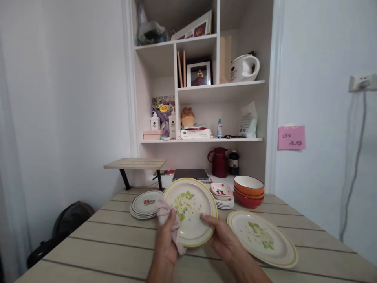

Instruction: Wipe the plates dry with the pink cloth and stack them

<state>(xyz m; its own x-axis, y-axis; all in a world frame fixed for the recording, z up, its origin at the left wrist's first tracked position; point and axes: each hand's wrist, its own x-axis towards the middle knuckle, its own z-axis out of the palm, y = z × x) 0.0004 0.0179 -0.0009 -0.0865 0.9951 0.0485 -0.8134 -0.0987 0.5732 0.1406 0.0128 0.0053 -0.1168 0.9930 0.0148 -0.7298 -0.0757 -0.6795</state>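
Note:
A round cream plate with a yellow rim and a green leaf pattern is held up above the table, tilted toward me. My left hand grips its left edge through a pale pink cloth, thumb near the front. On the lower right edge my right hand is closed, its thumb on the plate's face and the other fingers behind, mostly hidden. To the right, an oval platter with the same pattern lies on the table. Behind on the left is a stack of white plates with a dark rim line.
Stacked orange and red bowls and small patterned dishes on white plates stand at the back of the slatted table. A wooden riser is back left. Behind are a red jug, a laptop and shelves.

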